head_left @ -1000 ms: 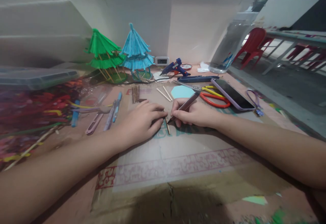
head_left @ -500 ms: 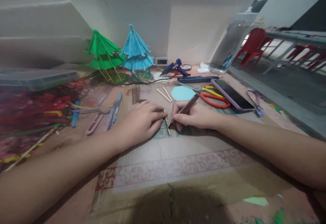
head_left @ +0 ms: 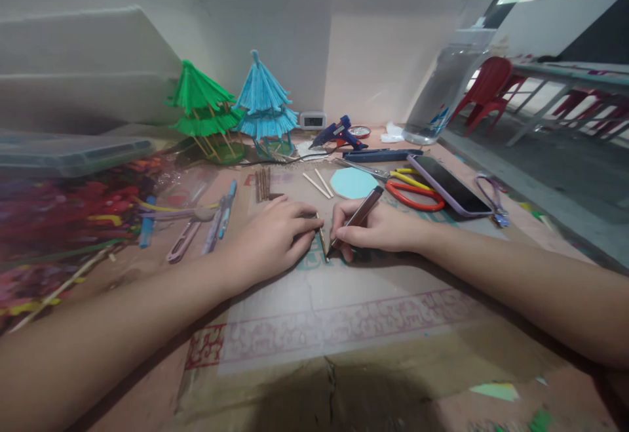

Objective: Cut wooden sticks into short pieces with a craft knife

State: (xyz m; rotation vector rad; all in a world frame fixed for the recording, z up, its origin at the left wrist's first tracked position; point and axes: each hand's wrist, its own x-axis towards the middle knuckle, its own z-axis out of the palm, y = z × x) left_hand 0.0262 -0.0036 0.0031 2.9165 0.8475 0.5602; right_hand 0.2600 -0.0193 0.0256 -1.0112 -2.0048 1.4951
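Observation:
My right hand (head_left: pixel 363 225) is closed around a brown marker (head_left: pixel 362 208), its tip touching the near end of a thin wooden stick (head_left: pixel 322 238). The stick lies on the cardboard and is partly coloured brown. My left hand (head_left: pixel 287 229) rests palm down, its fingertips pinning the far end of that stick. Beyond the left hand lie several brown-coloured sticks (head_left: pixel 263 184) side by side. Two plain sticks (head_left: pixel 318 184) lie farther back, beside a light-blue paper octagon (head_left: pixel 354 183).
Scissors (head_left: pixel 415 195) and a phone (head_left: pixel 449 185) lie right. A glue gun (head_left: pixel 339 134), a small clock (head_left: pixel 313 120), a green model (head_left: pixel 204 111) and a blue model (head_left: pixel 266 107) stand behind. Pens (head_left: pixel 227 209), a cutter (head_left: pixel 183 240) and red craft material (head_left: pixel 63 209) are left.
The marker tip has moved slightly down along the stick to its near end. My left hand stays in place on the stick.

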